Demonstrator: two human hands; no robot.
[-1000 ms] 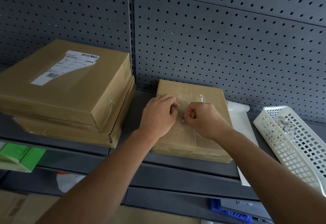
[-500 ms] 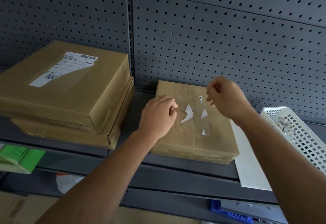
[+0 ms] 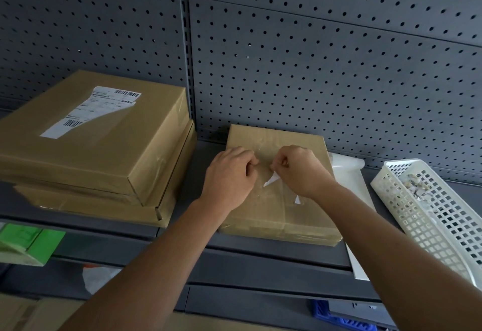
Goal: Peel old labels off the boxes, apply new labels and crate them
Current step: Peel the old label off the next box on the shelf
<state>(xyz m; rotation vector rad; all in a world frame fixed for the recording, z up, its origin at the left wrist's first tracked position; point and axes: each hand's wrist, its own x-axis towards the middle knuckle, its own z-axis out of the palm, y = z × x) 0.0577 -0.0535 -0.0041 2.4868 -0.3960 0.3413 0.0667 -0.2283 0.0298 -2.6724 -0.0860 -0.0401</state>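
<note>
Two label scraps clung to the box; right hand pinched one, left hand curled beside it, grasp unclear. Relabelling, crating awaited.

Back wall: dark grey perforated steel panel, from 9 through 12 to 3 o'clock, round holes in regular rows. A slotted grey vertical upright splits it at 11 o'clock. Grey metal shelf runs 9 to 3; its front lip is at 6. Second grey rail is below that. Green carton at 8 o'clock. Blue plastic piece at 5, partly hidden. Plain brown cardboard at 7. Light soft, even.
</note>
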